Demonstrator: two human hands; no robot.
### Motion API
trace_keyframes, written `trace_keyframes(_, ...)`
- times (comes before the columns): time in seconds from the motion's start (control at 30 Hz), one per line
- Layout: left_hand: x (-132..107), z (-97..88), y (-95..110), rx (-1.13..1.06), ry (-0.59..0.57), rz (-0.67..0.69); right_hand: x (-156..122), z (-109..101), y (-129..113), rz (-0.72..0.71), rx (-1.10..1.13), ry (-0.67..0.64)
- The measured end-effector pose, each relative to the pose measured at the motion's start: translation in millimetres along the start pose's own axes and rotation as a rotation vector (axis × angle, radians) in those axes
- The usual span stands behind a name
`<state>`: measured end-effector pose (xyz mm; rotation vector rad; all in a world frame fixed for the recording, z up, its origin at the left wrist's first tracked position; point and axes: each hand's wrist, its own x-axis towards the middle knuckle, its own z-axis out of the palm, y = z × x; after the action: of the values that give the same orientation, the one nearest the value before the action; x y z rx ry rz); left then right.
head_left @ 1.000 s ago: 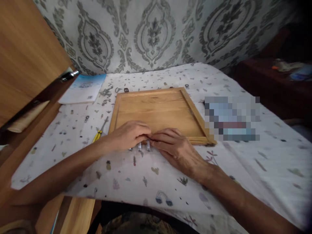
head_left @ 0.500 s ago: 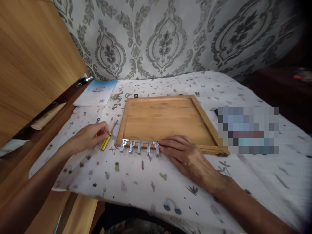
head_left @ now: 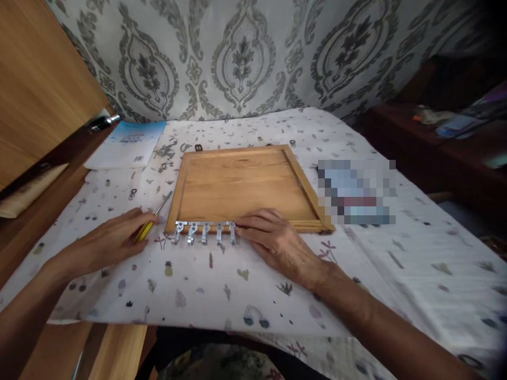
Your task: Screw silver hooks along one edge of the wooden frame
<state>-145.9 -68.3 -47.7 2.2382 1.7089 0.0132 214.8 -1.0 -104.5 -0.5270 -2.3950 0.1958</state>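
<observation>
A square wooden board with a raised frame (head_left: 241, 184) lies flat on the patterned tablecloth (head_left: 245, 285). A metal strip of several hooks (head_left: 205, 230) sits against the board's near edge. My right hand (head_left: 273, 240) rests with fingers flat on the board's near edge, its fingertips touching the right end of the hook strip. My left hand (head_left: 113, 237) lies over a yellow-handled screwdriver (head_left: 147, 226) to the left of the board, fingers curled onto its handle.
A blue-and-white booklet (head_left: 127, 143) lies at the back left. Small metal hardware pieces (head_left: 168, 153) are scattered behind the board. A blurred-out item (head_left: 356, 191) lies right of the board. A wooden cabinet (head_left: 39, 89) stands at left; a dark side table (head_left: 443, 142) at right.
My left hand left the hook strip and moved left onto the yellow screwdriver. The hook strip now shows uncovered along the board's edge. My right hand stays at the strip's right end.
</observation>
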Motion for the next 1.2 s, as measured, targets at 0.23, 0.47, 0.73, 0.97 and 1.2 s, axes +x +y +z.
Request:
trace_keyframes(0.23,-8,1.7,-7,0.009,0.041,-0.011,1,-2,0,-0.007,0.012,-0.003)
trace_keyframes(0.47,2,-7.7,19,-0.093,0.346,-0.108,0,-1,4,-0.023,0.026,0.01)
trace_keyframes(0.73,54,-7.2,74,0.014,0.578,0.261,0,-2,4,-0.038,0.042,-0.003)
trace_keyframes(0.97,91,-13.7,106,-0.005,0.238,0.309,0,-3,4,-0.03,0.057,-0.011)
trace_keyframes(1.2,109,2.4,110,-0.205,-0.085,0.191,1,-2,4,-0.003,0.12,-0.019)
